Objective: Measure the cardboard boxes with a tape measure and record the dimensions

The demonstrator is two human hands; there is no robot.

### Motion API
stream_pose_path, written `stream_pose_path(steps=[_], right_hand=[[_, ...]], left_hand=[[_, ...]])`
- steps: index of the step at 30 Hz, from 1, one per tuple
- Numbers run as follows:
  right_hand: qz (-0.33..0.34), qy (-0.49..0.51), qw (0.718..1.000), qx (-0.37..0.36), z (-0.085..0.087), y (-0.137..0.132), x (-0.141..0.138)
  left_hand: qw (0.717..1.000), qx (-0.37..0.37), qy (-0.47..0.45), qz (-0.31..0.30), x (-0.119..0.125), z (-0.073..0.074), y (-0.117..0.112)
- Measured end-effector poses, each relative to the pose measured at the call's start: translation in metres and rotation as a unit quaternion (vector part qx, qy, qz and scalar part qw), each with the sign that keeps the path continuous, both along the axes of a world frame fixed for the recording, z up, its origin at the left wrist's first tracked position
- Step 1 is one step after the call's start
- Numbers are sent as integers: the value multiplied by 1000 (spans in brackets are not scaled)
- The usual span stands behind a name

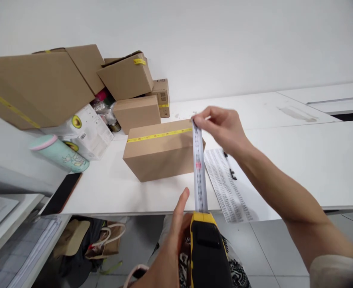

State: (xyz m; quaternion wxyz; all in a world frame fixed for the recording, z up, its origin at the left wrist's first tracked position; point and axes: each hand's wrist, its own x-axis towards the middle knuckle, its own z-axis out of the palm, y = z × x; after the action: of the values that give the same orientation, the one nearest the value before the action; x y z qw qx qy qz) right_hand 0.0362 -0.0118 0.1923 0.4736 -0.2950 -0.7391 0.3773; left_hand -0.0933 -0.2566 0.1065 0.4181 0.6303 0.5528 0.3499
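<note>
A yellow and black tape measure [209,250] is in my left hand [176,240], low in the view, in front of the table edge. My left thumb points up beside the case, and the other fingers are mostly hidden behind it. The white blade [199,176] runs upward from the case. My right hand [220,124] pinches the blade's far end between thumb and fingers. Behind the blade lies a closed cardboard box [161,152] with yellow tape along its top. The blade passes in front of the box's right end; whether they touch I cannot tell.
Printed sheets [224,188] and a black-and-white pen [230,166] lie right of the box. More cardboard boxes [128,78] are stacked at the back left. A mint tumbler [62,154] lies by a white avocado-print box [89,132]. Bags [107,242] sit below the white table [284,160].
</note>
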Motion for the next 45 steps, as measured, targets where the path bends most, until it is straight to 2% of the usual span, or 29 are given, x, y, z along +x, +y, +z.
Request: stream_pose_path(steps=[3, 4, 5, 6, 7, 9, 10, 12, 14, 17, 20, 22, 24, 26, 29, 31, 33, 35, 37, 39, 42, 45], right_hand=[[81, -20, 996, 16, -15, -67, 33], [135, -40, 990, 16, -23, -79, 43], [154, -54, 987, 8, -32, -85, 54], [141, -62, 988, -1, -43, -83, 64], [94, -70, 993, -13, -55, -75, 75], [-84, -90, 992, -33, -82, -46, 98], [-164, -122, 978, -48, -96, -29, 109], [-256, -242, 932, -82, -122, 4, 128], [-271, -349, 889, -122, -142, 26, 137], [-247, -422, 863, -131, -159, 43, 130], [-218, -448, 861, -103, -167, 52, 117], [-184, -423, 883, -93, -169, 61, 116], [-133, -329, 926, -127, -169, 70, 122], [-73, -169, 961, -204, -165, 76, 134], [-5, 49, 956, -288, -158, 77, 154], [0, 108, 951, -291, -157, 73, 163], [-25, 121, 954, -272, -160, 69, 164], [-61, 117, 960, -248, -169, 67, 160], [-87, 106, 961, -242, -178, 66, 153], [-92, 98, 956, -259, -184, 66, 147], [-69, 91, 951, -287, -187, 64, 140], [-69, 68, 954, -282, -187, 61, 137]], left_hand=[[999, 17, 37, 0, 4, 12, 2], [998, 25, 55, -2, 5, 16, 4], [996, 35, 79, -2, 4, 19, 7], [993, 45, 113, 1, 3, 22, 11], [986, 56, 158, 2, 0, 24, 17], [958, 70, 276, -10, -5, 25, 35], [940, 66, 332, -26, -8, 25, 46], [903, 33, 423, -67, -14, 22, 68], [869, -6, 482, -110, -18, 19, 88], [835, -33, 526, -159, -21, 14, 109], [820, -43, 541, -183, -22, 8, 122], [816, -47, 546, -185, -21, 3, 128], [815, -50, 548, -183, -21, -3, 133], [816, -53, 547, -180, -22, -6, 138], [811, -62, 556, -170, -24, -8, 142], [798, -50, 579, -159, -22, -8, 140], [789, 11, 595, -153, -14, -9, 136], [793, 111, 577, -160, 6, -15, 131], [806, 205, 524, -183, 37, -26, 132], [816, 249, 479, -205, 73, -40, 139], [825, 228, 482, -186, 122, -61, 164], [834, 179, 494, -170, 144, -76, 188]])
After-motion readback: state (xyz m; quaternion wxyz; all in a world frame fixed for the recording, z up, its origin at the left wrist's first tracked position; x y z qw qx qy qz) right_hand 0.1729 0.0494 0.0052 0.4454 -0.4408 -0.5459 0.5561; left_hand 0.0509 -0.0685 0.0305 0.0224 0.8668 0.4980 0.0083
